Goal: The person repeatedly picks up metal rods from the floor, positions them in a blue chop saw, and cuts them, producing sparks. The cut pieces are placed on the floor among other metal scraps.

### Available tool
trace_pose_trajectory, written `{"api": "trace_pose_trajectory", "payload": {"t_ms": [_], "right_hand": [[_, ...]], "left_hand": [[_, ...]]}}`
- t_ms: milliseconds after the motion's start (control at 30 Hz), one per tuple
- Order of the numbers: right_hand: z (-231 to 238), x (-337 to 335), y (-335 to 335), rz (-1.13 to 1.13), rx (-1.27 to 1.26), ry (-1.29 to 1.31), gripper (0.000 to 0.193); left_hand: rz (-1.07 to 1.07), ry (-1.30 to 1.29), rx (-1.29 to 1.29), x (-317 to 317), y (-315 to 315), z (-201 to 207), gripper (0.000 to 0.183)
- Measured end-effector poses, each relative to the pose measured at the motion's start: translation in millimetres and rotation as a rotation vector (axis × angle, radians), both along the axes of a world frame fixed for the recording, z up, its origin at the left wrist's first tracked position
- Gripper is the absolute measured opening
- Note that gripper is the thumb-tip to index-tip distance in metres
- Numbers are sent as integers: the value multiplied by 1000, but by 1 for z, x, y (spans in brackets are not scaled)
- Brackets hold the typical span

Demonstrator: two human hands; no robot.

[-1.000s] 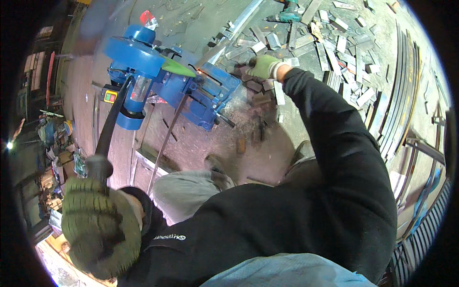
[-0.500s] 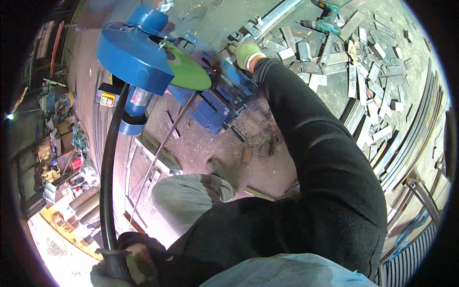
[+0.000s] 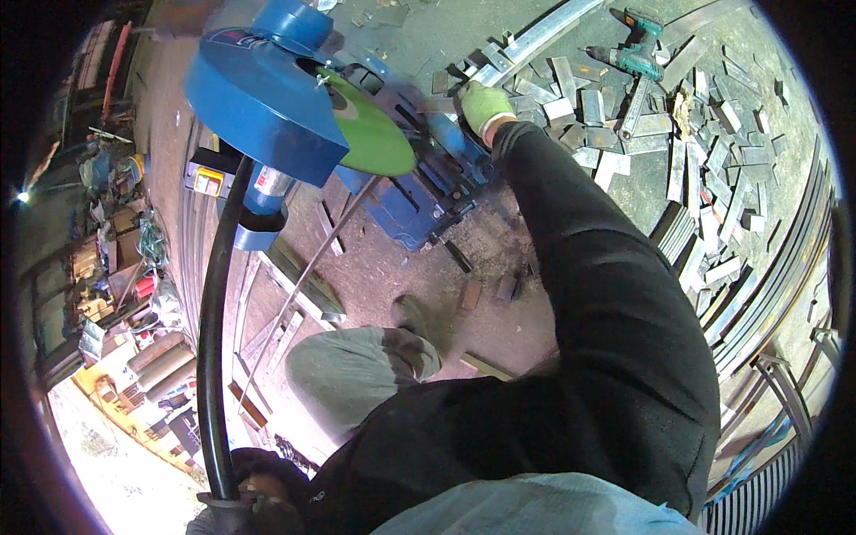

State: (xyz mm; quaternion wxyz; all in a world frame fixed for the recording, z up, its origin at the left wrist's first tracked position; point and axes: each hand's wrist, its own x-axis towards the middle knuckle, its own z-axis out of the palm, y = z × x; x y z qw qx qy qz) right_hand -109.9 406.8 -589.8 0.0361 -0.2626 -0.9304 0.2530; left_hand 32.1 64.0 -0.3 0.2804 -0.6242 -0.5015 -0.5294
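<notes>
My left hand (image 3: 259, 510), at the lower left edge, is closed round the end of the long black handle (image 3: 214, 339) of a blue cut-off saw (image 3: 263, 107). The saw's green cutting disc (image 3: 379, 134) hangs over the blue base and vice (image 3: 401, 209). Beyond the vice, my right hand (image 3: 487, 107), in a pale green glove, has its fingers bent round a flat metal strip (image 3: 439, 105) that reaches toward the disc. The glove partly hides the strip, and the disc hides where its other end lies.
Many cut metal pieces (image 3: 704, 169) lie scattered to the right, with a green cordless drill (image 3: 633, 49) beyond them. Long metal bars (image 3: 767, 276) run along the right. A metal rail (image 3: 535, 40) extends past my right hand. Clutter and cylinders (image 3: 160, 366) stand at the left.
The whole view has shifted slightly, so the floor things sit farther right and lower. A small orange spark by the disc's edge no longer shows. Both hands keep their places on handle and strip.
</notes>
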Motion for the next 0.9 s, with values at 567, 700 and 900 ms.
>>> {"api": "trace_pose_trajectory", "payload": {"t_ms": [567, 700, 900], "right_hand": [[131, 359, -24, -38, -1141, 433, 49], [177, 403, -32, -14, -1201, 522, 47], [222, 440, -37, -21, -1215, 517, 38]], "left_hand": [[-189, -17, 220, 19, 7, 2, 32], [69, 41, -3, 21, -14, 13, 39], [201, 164, 28, 12, -34, 16, 42]]}}
